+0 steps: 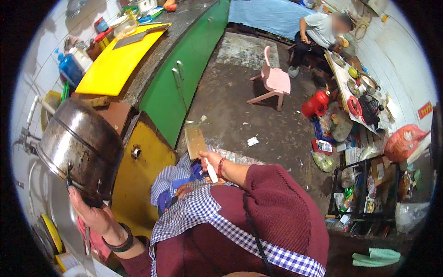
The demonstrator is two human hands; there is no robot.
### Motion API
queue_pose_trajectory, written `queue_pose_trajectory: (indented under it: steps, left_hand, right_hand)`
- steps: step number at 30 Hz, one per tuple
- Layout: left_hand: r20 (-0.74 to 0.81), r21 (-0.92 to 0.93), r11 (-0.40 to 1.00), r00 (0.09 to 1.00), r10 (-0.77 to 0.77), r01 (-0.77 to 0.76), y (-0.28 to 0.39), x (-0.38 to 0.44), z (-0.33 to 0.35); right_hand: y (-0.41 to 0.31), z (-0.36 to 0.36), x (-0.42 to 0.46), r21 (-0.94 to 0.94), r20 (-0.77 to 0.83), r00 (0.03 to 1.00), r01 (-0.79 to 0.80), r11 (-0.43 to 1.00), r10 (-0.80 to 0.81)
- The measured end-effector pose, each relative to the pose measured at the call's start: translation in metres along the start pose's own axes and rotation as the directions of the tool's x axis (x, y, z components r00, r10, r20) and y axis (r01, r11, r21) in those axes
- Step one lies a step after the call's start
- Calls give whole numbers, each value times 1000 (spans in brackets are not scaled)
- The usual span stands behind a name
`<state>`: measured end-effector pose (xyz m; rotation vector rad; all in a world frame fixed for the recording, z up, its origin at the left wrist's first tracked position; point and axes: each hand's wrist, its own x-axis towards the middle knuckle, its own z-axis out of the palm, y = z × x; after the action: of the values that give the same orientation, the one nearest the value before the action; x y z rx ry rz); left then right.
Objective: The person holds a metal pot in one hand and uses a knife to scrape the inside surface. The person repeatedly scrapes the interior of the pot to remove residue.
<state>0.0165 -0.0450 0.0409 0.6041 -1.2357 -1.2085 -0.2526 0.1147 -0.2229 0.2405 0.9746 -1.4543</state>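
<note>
A large stainless-steel pot (pixel 81 145) with dark stains is tilted on the left, above the sink area. Its inside is hidden from me. My left hand (pixel 95 216) grips the pot by its dark side handle (pixel 69 177). In front of my apron, my right hand (pixel 214 162) is closed around the white handle (pixel 210 170) of a broad, flat-bladed tool that looks like a cleaver (pixel 195 139). Its tan-looking blade points away from me, over the floor beside the yellow cabinet panel (pixel 138 187).
A yellow cutting board (pixel 117 71) with another cleaver (pixel 129 41) lies on the stone counter. A pink chair (pixel 275 80) stands ahead. A seated person (pixel 320 31) is beside a low table (pixel 341 74). A red thermos (pixel 315 104) and black crates (pixel 363 188) line the right.
</note>
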Motion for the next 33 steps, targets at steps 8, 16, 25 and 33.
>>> queue_pose_trajectory:
  steps: [8, 16, 25, 33]
  left_hand:
    - [-78, -69, 997, 997, 22, -27, 2, 10, 7]
    - [124, -215, 973, 991, -55, 81, 31, 5, 44]
    - [19, -56, 998, 999, -29, 30, 26, 1, 37]
    - [22, 102, 994, 999, 44, -46, 22, 0, 28]
  right_hand:
    - [-74, 84, -64, 138, 356, 896, 231, 963, -266]
    - [-49, 148, -122, -353, 562, 790, 496, 794, -244]
    - [-38, 167, -122, -512, 624, 752, 599, 615, -213]
    - [-29, 170, -125, -506, 629, 719, 668, 546, -296]
